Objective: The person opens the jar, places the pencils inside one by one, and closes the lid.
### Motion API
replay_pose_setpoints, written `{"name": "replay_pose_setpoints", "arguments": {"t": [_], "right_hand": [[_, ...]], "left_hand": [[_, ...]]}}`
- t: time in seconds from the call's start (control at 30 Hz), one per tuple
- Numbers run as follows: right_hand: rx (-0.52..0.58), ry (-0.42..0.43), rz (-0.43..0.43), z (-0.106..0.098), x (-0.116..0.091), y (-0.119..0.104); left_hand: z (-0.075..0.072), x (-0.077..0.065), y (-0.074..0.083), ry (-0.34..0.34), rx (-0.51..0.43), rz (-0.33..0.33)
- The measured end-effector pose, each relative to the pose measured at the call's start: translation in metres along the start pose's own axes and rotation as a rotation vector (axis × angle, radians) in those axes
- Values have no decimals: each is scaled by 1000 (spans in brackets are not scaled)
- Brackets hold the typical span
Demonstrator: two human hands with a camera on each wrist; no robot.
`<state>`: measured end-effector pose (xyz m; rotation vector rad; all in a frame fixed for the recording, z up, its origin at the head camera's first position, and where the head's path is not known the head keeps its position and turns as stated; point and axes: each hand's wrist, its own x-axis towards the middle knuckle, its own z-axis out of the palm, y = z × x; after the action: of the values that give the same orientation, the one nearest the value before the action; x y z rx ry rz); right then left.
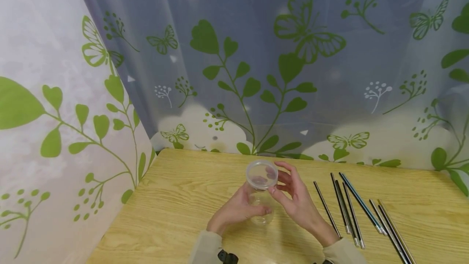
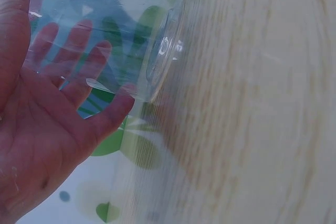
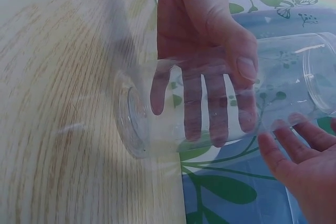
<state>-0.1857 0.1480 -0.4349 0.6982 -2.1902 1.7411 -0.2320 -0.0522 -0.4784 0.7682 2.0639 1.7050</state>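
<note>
A clear, see-through jar [image 1: 263, 199] stands slightly tilted above the wooden table, its round top rim [image 1: 250, 177] facing up toward me. Round its body my left hand [image 1: 238, 209] grips, thumb in front and fingers behind, as the right wrist view shows through the wall. Near the top, my right hand [image 1: 298, 201] holds the rim, with the thumb at the front and a finger at the back. Fingertips [image 3: 269, 148] of the right hand touch the jar's side close to its neck. Whether a lid covers the mouth is hard to tell.
Several thin dark rods [image 1: 346, 207] with silvery ends lie on the wooden table [image 1: 176, 199] to the right, along with a blue rod [image 1: 360, 201] and a gold one [image 1: 395, 229]. Printed curtains [image 1: 234, 52] hang behind and at the left of the table.
</note>
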Motion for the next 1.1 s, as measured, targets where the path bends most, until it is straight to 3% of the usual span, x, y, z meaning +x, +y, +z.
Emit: {"name": "replay_pose_setpoints", "arguments": {"t": [0.23, 0.63, 1.1], "right_hand": [[40, 14, 11, 0, -1, 0], [-35, 0, 7, 1, 2, -1], [-43, 4, 46, 1, 2, -4]], "left_hand": [[0, 0, 0, 9, 6, -7], [-1, 0, 0, -5, -7, 1], [-1, 1, -1, -8, -17, 9]]}}
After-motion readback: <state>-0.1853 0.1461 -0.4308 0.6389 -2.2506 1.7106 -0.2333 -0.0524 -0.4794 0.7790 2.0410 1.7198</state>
